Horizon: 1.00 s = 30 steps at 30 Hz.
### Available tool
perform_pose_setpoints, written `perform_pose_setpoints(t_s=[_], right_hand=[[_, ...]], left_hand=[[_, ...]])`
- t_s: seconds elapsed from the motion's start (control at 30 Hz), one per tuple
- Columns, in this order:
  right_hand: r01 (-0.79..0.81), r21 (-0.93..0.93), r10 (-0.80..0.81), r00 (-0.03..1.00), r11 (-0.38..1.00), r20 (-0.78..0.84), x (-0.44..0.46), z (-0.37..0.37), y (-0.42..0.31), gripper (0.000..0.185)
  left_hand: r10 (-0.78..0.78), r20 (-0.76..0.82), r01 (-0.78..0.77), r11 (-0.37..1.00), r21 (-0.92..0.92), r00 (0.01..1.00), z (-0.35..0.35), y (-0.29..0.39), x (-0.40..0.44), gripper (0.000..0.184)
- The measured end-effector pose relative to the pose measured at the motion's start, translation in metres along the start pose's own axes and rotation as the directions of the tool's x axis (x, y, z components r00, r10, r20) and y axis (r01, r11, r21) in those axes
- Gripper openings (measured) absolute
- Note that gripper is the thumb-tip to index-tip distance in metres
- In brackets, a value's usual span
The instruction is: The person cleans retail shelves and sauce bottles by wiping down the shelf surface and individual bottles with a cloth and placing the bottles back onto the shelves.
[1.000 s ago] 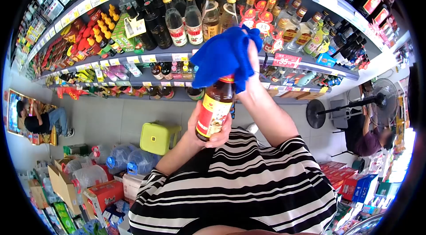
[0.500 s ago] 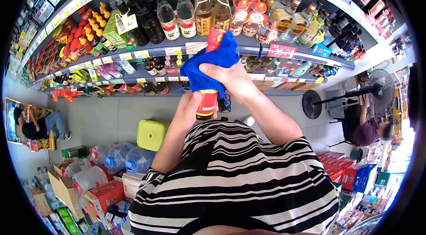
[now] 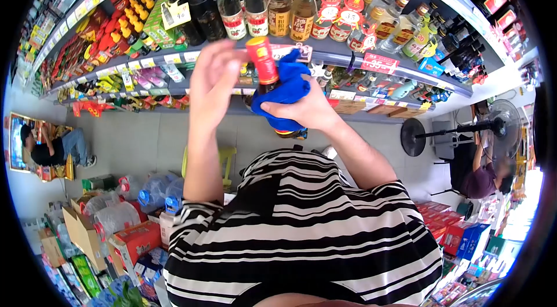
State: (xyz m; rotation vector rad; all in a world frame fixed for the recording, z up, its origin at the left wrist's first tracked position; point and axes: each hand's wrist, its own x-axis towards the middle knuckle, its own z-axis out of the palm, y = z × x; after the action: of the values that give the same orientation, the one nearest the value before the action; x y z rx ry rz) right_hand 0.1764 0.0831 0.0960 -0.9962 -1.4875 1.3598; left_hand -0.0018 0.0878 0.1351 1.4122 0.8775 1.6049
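Shelves (image 3: 343, 57) packed with bottles (image 3: 278, 8) curve before a person in a black-and-white striped shirt (image 3: 325, 223). In front of them tilts a red-necked bottle (image 3: 266, 69), its middle wrapped in a blue cloth (image 3: 288, 87) and clasped in the closed grip of the right hand (image 3: 310, 109). The blurred left hand (image 3: 212, 78), fingers loosely parted, its grip apparently unfilled, hovers beside the cap (image 3: 257, 42); contact is unclear.

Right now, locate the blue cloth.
In the head view, the blue cloth is just above centre, held against the red-necked bottle by the right hand, with the left hand to its left.
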Motion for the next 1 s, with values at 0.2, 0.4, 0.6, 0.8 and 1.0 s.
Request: perform_pose_setpoints(t_s=[0.2, 0.4, 0.6, 0.8, 1.0], right_hand=[[-0.128, 0.116, 0.101, 0.972, 0.985, 0.211, 0.008, 0.010, 0.006, 0.055], [-0.403, 0.119, 0.296, 0.814, 0.907, 0.500, 0.007, -0.021, 0.025, 0.051], [-0.458, 0.738, 0.063, 0.866, 0.496, 0.496, -0.012, -0.018, 0.048, 0.066], [-0.136, 0.749, 0.281, 0.957, 0.649, -0.070, 0.002, 0.007, 0.016, 0.038], [0.216, 0.701, -0.024, 0.962, 0.680, -0.273, 0.009, -0.012, 0.005, 0.037]], left_hand=[[-0.244, -0.060, 0.231, 0.958, -0.169, 0.968, 0.027, -0.018, 0.021, 0.011], [-0.304, -0.145, 0.202, 0.854, -0.480, 0.942, 0.026, -0.016, 0.040, 0.007], [-0.255, -0.275, 0.006, 0.743, -0.669, 0.927, 0.011, -0.034, 0.049, 0.012], [-0.075, -0.568, -0.229, 0.866, -0.444, 0.819, 0.021, -0.053, 0.029, 0.014], [-0.191, -0.365, 0.008, 0.895, -0.447, 0.911, 0.024, -0.054, -0.031, 0.017]])
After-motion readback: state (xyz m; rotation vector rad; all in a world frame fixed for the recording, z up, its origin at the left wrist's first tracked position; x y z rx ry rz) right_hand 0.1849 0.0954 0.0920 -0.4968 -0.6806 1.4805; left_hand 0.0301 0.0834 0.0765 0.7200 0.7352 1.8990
